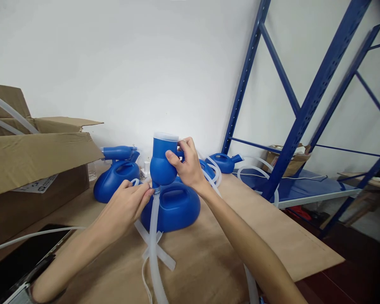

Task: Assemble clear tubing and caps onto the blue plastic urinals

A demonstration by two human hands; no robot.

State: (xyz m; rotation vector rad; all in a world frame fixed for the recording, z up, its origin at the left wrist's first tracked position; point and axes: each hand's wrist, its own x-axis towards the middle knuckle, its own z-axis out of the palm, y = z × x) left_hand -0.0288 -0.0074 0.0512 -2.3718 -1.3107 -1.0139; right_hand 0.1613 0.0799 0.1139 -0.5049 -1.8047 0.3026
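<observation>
A blue cup-shaped piece (164,162) with a whitish lid is held up in the middle. My right hand (188,164) is closed around its handle on the right side. A translucent hose (154,249) hangs from the piece's narrow lower end, where a metal clamp (157,190) sits around the joint. My left hand (131,197) pinches at the clamp with thumb and fingers. Directly behind the hose, a blue jug (180,207) with a moulded handle stands on the brown table (205,261).
An open cardboard box (34,156) stands at the left, above a dark flat device (25,257). More blue jugs (114,181) and coiled hoses are near the wall. A blue metal rack (297,114) rises at the right.
</observation>
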